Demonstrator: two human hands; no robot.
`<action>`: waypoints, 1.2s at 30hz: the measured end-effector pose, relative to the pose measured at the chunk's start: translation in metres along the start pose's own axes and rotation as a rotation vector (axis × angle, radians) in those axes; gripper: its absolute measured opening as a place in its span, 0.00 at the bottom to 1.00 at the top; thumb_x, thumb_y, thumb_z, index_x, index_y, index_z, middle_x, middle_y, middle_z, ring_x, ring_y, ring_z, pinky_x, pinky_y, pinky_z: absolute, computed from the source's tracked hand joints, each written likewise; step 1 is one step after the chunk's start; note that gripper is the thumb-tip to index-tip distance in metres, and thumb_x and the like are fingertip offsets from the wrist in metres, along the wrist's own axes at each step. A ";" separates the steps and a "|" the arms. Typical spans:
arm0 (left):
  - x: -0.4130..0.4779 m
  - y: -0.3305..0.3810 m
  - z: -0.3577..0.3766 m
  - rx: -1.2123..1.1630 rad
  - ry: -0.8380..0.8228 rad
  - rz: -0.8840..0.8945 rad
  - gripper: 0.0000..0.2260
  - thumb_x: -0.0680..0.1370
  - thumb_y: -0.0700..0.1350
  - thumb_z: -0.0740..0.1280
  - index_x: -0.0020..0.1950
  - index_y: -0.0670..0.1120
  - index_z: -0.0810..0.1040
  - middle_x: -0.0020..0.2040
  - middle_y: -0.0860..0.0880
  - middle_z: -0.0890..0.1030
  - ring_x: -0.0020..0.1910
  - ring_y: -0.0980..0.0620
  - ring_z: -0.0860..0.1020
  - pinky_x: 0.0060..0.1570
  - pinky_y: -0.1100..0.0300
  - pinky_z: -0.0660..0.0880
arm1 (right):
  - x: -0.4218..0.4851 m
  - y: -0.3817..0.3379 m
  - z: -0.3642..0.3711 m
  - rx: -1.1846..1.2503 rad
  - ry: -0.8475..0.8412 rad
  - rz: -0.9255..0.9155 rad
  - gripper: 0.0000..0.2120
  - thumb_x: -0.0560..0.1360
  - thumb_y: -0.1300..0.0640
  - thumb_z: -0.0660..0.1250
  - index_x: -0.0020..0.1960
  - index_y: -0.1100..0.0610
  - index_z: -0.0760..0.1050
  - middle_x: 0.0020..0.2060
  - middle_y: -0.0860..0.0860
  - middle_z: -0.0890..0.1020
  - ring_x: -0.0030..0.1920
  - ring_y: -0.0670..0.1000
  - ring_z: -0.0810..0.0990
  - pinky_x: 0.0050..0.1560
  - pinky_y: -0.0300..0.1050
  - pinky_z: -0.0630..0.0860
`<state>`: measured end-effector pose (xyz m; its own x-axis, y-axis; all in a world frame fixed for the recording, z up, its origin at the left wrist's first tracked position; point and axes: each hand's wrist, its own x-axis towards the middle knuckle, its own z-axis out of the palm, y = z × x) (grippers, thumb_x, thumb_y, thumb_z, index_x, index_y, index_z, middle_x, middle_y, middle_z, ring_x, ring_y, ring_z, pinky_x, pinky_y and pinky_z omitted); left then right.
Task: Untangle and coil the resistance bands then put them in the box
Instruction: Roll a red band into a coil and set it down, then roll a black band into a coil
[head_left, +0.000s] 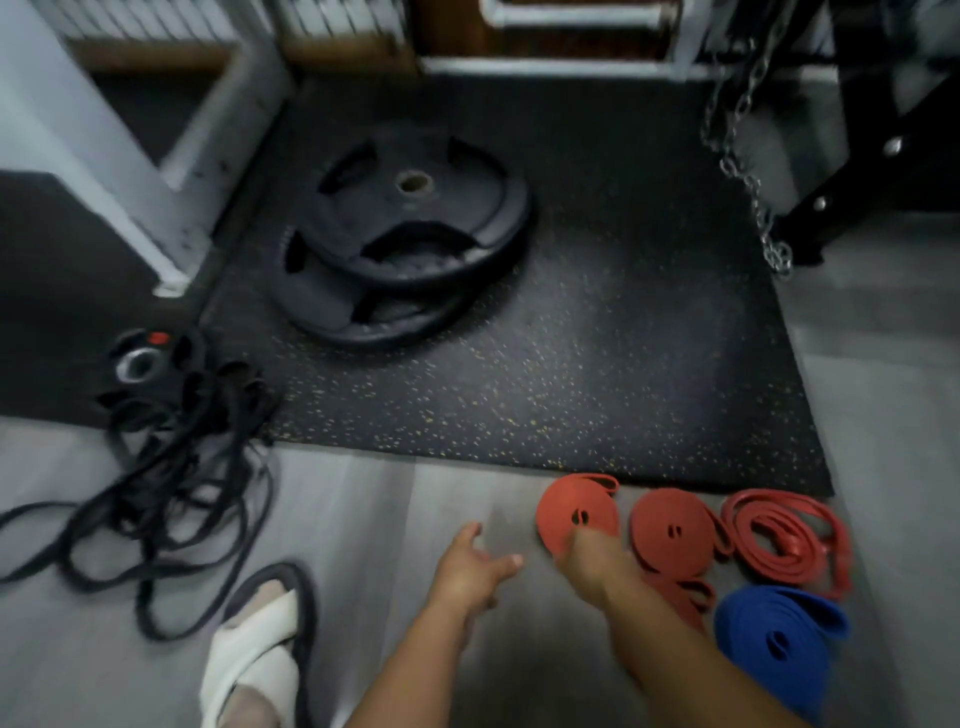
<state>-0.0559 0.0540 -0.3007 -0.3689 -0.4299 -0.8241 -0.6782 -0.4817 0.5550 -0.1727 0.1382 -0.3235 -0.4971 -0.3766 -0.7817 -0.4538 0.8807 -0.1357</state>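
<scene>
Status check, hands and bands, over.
Left hand open, free. Right hand on leftmost red coil, grip hidden. Black bands tangled at left. No box in view.

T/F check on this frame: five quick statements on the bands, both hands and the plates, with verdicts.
1. The black bands lie in a tangle on the floor at the left. True.
2. The blue band lies stretched out straight. False: it is rolled into a coil beside the red ones.
3. The right hand holds the edge of the leftmost red coil. True.
4. The left hand grips a black band. False: it holds nothing, its fingers spread over bare floor.
5. The weight plates lie stacked flat on the mat. True.
</scene>
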 end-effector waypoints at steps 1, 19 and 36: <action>-0.017 0.007 -0.010 -0.005 -0.001 0.031 0.29 0.75 0.39 0.69 0.73 0.44 0.60 0.52 0.44 0.73 0.48 0.48 0.74 0.36 0.61 0.71 | -0.018 -0.014 0.000 -0.039 -0.033 -0.059 0.16 0.77 0.55 0.58 0.62 0.58 0.72 0.62 0.57 0.76 0.62 0.57 0.74 0.60 0.46 0.70; -0.281 0.059 -0.259 0.007 0.308 0.511 0.14 0.77 0.40 0.66 0.62 0.43 0.69 0.41 0.48 0.74 0.36 0.54 0.74 0.36 0.61 0.70 | -0.239 -0.194 -0.050 -0.173 0.183 -0.654 0.13 0.80 0.59 0.56 0.61 0.59 0.73 0.59 0.58 0.77 0.57 0.59 0.75 0.56 0.49 0.72; -0.153 0.040 -0.355 0.795 0.334 0.097 0.22 0.78 0.54 0.62 0.69 0.52 0.62 0.68 0.50 0.67 0.67 0.50 0.68 0.63 0.54 0.68 | 0.001 -0.390 0.067 -0.760 0.006 -0.810 0.32 0.78 0.69 0.51 0.76 0.50 0.45 0.76 0.48 0.43 0.75 0.59 0.51 0.70 0.54 0.62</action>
<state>0.1992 -0.1707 -0.1124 -0.3262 -0.7035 -0.6314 -0.9426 0.1911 0.2740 0.0535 -0.1868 -0.3119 0.1490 -0.7643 -0.6274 -0.9803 -0.0309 -0.1951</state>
